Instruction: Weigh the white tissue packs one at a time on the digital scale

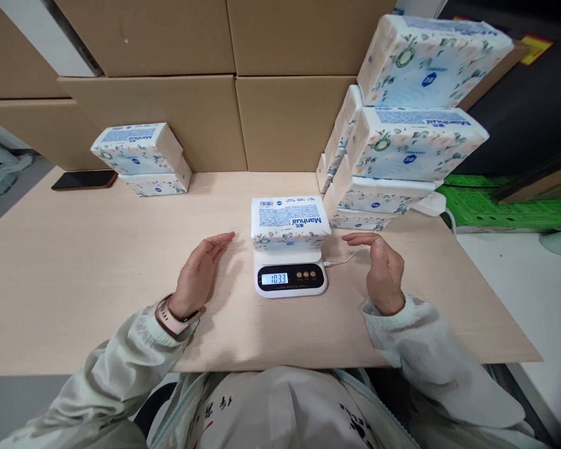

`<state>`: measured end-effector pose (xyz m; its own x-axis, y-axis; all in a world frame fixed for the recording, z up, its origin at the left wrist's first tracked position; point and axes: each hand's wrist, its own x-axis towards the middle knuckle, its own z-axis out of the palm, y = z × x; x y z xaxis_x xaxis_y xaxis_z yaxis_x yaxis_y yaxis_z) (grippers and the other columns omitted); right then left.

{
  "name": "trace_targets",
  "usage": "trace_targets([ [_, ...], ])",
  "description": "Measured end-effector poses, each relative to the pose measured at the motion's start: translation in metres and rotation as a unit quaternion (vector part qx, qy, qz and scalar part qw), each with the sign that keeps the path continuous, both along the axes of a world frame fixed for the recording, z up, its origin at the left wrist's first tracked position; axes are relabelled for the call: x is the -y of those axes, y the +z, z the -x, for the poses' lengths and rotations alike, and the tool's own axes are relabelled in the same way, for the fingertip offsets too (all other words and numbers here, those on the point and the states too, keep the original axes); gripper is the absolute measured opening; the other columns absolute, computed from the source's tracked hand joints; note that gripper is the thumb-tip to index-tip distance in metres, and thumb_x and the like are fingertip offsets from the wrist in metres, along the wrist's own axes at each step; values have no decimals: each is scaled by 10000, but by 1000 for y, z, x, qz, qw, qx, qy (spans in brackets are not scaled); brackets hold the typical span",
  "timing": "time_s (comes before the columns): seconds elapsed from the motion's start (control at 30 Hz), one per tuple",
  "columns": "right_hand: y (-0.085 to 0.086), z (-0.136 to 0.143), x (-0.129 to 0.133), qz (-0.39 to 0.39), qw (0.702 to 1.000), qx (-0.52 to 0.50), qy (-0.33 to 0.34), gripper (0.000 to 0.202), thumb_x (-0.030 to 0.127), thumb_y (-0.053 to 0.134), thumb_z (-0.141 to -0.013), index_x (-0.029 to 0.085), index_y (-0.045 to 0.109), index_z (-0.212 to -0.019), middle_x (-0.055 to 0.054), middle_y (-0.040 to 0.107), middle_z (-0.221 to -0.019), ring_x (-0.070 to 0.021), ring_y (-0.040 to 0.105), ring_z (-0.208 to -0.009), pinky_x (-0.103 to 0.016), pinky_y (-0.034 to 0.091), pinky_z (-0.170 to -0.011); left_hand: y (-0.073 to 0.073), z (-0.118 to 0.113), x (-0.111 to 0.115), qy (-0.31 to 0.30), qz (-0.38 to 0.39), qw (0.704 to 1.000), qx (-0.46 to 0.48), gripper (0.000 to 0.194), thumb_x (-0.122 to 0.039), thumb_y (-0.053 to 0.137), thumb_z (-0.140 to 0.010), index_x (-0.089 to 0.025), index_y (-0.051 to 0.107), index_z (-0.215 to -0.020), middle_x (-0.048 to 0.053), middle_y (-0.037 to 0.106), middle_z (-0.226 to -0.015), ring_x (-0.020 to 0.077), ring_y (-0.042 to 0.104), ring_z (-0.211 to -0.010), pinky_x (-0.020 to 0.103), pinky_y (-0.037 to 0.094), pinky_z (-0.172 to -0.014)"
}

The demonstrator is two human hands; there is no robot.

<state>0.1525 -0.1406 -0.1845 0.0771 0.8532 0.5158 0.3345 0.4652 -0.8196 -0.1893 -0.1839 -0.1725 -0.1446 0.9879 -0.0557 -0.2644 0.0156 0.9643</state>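
A pack of tissues [290, 226] with blue print and a floral border rests on a white digital scale [290, 257]. The lit display [275, 279] appears to read 1033. To the left of the pack, my left hand [202, 272] is held edge-on with straight fingers, apart from it and holding nothing. On the other side my right hand [378, 268] has its fingers stretched toward the pack, also without touching it. A thin white cable [346, 259] runs from the scale's right side past my right hand.
More tissue packs [409, 143] are stacked high at the back right. A shorter stack [143, 159] stands at the back left, beside a dark phone [84, 180]. Cardboard boxes [168, 118] wall off the table's [98, 268] rear. A green crate [518, 209] lies beyond the right edge.
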Motion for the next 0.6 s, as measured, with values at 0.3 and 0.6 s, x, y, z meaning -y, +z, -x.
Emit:
trace_targets([
  [0.3,-14,12,-4,147,978,80,128,564,660,381,-1036,407,534,-1516,5,525,-1620,-255,413,-1558,-572,282,-1323,-4,-16,-1,-140,-30,985,-94,590,-701,493,-993,-334,676,-1417,-41,432,-1661,249,118,-1656,463,34,-1378],
  [0.6,68,11,2,-160,983,88,28,583,508,523,-1040,407,402,-1601,-16,553,-1583,-326,506,-1492,-567,399,-1275,102,-58,-20,-124,-226,954,-156,633,-761,571,-926,-351,698,-1391,-95,585,-1528,316,212,-1630,465,158,-1377],
])
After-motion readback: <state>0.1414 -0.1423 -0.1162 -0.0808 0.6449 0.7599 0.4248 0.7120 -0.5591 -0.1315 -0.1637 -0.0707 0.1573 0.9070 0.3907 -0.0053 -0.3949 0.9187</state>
